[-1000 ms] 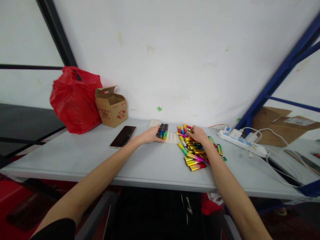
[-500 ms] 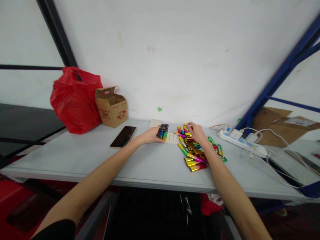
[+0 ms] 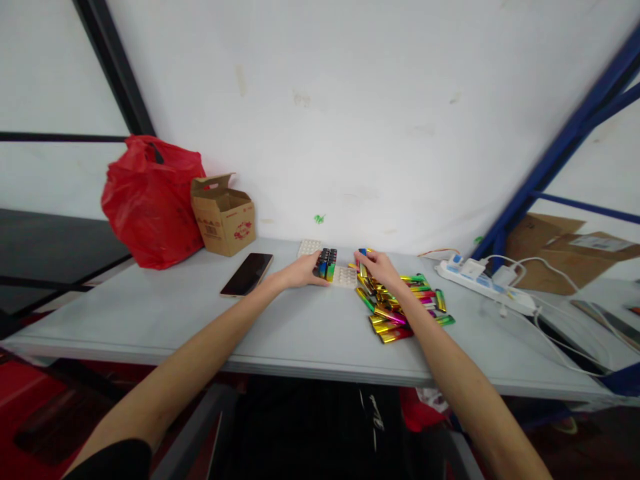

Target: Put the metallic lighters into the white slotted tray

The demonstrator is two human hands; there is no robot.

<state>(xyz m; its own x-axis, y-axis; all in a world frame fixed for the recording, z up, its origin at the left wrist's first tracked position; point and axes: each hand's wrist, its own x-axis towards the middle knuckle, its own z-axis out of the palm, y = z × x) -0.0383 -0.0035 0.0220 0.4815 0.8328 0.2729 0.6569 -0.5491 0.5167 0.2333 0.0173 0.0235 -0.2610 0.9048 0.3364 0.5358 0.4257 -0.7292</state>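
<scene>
My left hand is wrapped round the left side of a block of upright, black-topped lighters with shiny blue, green and yellow sides. They stand at a white tray with rows of small holes. To the right, my right hand pinches a blue and gold lighter just above the left edge of a heap of loose metallic lighters. Part of the heap is hidden under my right hand and forearm. A second white holed tray lies behind my left hand, near the wall.
A phone lies left of my left hand. Further left stand an open cardboard box and a red plastic bag. A white power strip with plugs and cables lies on the right, before brown cardboard.
My right hand has moved left and slightly toward me from the back of the heap, with a lighter now visible in its fingers. My left hand stays at the block.
</scene>
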